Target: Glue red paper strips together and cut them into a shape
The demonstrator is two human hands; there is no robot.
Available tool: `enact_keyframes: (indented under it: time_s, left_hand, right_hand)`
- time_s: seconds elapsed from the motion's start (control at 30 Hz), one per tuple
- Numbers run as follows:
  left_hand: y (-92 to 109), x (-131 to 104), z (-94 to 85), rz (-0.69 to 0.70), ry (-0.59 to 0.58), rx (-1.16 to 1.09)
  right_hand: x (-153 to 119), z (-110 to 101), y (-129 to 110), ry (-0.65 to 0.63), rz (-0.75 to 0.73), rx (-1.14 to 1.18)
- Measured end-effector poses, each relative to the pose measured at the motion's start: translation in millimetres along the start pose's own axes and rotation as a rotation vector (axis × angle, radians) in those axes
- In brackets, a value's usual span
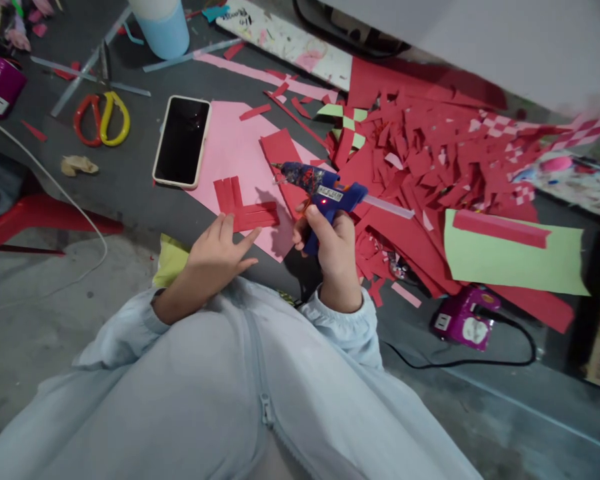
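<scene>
My two bare hands work over a dark table, at a pink sheet [230, 137]. Near the sheet's edge closest to me lies a small L of red strips [253, 217], two sets of strips meeting at a corner. My left hand [213, 257] is open, palm down, fingers spread, its fingertips at the L's near edge; I cannot tell how hard they press. My right hand [336, 248] is wrapped around a blue glue gun [333, 190], a clear stick [391, 207] poking from its back. The gun's nozzle points left, above and to the right of the L, apart from it. The step in hand looks like gluing the strips; I see no fresh glue on them. The next move, I judge, calls for steadying the L with the left fingers and bringing the nozzle close without burning them. A phone [183, 141] lies to the left, scissors [105, 119] beyond it; red scraps [395, 157] heap up to the right.
</scene>
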State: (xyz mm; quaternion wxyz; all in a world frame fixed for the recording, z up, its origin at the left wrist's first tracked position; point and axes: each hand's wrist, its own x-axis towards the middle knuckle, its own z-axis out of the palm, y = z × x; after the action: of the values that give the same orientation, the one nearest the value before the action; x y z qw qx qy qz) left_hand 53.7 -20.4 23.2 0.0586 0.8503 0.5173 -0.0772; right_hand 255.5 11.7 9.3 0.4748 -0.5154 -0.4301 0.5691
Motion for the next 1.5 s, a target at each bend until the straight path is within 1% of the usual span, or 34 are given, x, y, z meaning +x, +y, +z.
enact_keyframes:
  time_s: [0.2, 0.4, 0.5, 0.8, 1.07, 1.2, 1.5]
  left_hand:
    - [-1.1, -1.8, 2.6, 0.007, 0.016, -0.037]
    - [-2.8, -1.3, 10.3, 0.017, 0.038, 0.053]
    - [-3.5, -1.4, 13.4, 0.021, 0.053, 0.057]
    - [-2.2, -1.7, 9.5, 0.002, 0.036, -0.019]
    - [-2.7, -2.7, 11.5, 0.021, 0.067, 0.042]
    - [-2.9, -3.3, 11.8, 0.016, 0.086, 0.03]
    - [-1.4, -3.2, 10.1, 0.006, 0.082, 0.025]
  right_hand:
    - [-0.4, -1.1, 0.6, 0.011, 0.001, 0.001]
    - [-0.2, 1.1, -1.9, 0.032, -0.003, 0.021]
    - [-0.4, 2.3, -3.5, 0.042, 0.004, 0.021]
    - [-0.6, -0.7, -0.3, 0.005, -0.008, 0.005]
    - [-1.4, -0.4, -0.3, -0.005, -0.017, -0.01]
    - [-1.5, -0.6, 0.1, -0.004, -0.013, -0.02]
    - [-1.2, -0.4, 0.2, 0.001, -0.013, -0.019]
